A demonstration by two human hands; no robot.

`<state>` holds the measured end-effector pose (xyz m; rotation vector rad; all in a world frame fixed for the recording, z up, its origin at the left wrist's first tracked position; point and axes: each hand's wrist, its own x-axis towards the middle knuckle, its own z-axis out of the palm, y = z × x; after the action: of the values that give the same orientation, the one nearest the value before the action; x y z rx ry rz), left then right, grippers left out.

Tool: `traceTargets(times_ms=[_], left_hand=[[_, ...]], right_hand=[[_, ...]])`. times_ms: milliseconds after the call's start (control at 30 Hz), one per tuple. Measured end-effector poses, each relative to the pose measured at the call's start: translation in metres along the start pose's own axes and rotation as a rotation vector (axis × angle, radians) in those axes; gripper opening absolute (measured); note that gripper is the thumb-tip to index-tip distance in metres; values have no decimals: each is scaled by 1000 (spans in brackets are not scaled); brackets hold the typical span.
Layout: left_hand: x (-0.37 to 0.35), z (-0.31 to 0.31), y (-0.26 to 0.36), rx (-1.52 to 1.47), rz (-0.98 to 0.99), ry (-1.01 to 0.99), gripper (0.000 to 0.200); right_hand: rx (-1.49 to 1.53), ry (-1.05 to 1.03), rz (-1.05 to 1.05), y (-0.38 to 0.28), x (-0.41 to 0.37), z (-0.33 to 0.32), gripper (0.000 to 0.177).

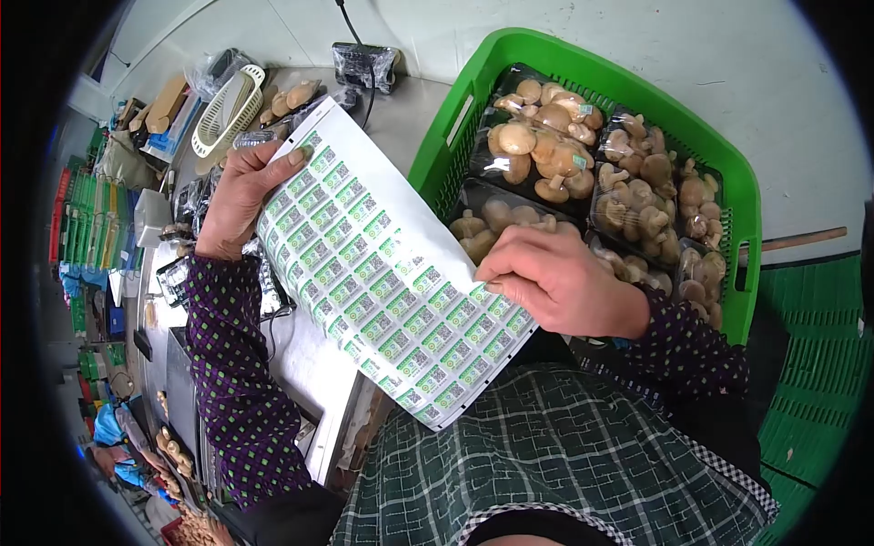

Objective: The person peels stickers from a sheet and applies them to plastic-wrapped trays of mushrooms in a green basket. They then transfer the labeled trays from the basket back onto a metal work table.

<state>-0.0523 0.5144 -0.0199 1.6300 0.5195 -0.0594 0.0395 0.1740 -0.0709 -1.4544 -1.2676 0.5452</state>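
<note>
A white sheet of label stickers (364,264), printed in green with QR codes, hangs tilted in front of me. My left hand (244,187) grips its upper left edge, thumb on the printed face. Several labels are gone from the sheet's upper right part, leaving bare backing. My right hand (564,282) has thumb and index finger pinched together at a label by the right edge; the fingertips hide how far it is lifted. Behind that hand, film-wrapped black trays of mushrooms (546,136) lie in a green plastic basket (737,173). Some trays carry small green labels.
A steel table (410,105) stands beyond the sheet. On it are a cream-coloured basket (223,118), a wrapped black item (364,66) and more wrapped trays. Stacked green crates (824,364) are at the right. Other workers' hands and loose mushrooms show at lower left.
</note>
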Motion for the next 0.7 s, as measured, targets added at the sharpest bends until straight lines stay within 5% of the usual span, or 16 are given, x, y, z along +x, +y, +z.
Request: traceTargets(times_ms=[433,533,600,667,700], left_hand=[[19,-5,-10,80,-9,-7,23],[18,-8,-14,189,-13,32,22],[14,14,-8,150,-12,99,27],[24,30,-7,177,22,142,32],[31,23,-16,136,45,138,29]], right_hand=[[-567,167,-225,5,-2,16,16],[-334,316,-82,-6,-17,15,15],[-54,438,168,4,-63,-35,10],[1,616,647,15,-132,-98,6],[-19,650,675,23,-168,-109,6]])
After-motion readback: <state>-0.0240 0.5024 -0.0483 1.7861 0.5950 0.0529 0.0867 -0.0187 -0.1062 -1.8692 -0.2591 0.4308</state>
